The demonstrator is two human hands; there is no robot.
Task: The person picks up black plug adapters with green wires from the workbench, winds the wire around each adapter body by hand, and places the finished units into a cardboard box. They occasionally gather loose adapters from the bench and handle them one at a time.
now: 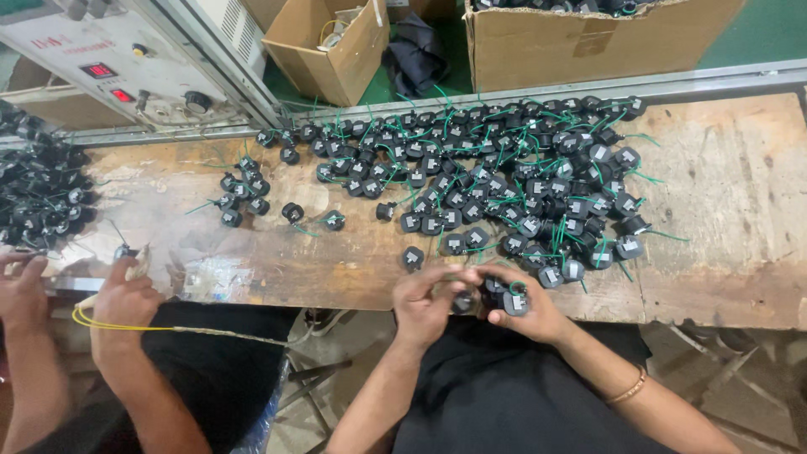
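My left hand (423,304) and my right hand (538,318) meet at the near edge of a worn wooden bench (723,219). Small round black parts with grey faces and green wires (504,296) are gripped between them; my right hand cups a couple, and my left hand pinches one at its fingertips. A single black part (412,257) lies just beyond my left hand. A large heap of the same parts (513,168) spreads across the bench in front of me.
A co-worker's two hands (124,296) work at the left with a yellow cord (126,327). Beside them lies another pile of black parts (38,197). A grey control box (126,67) stands at the back left. Cardboard boxes (580,38) sit behind the bench.
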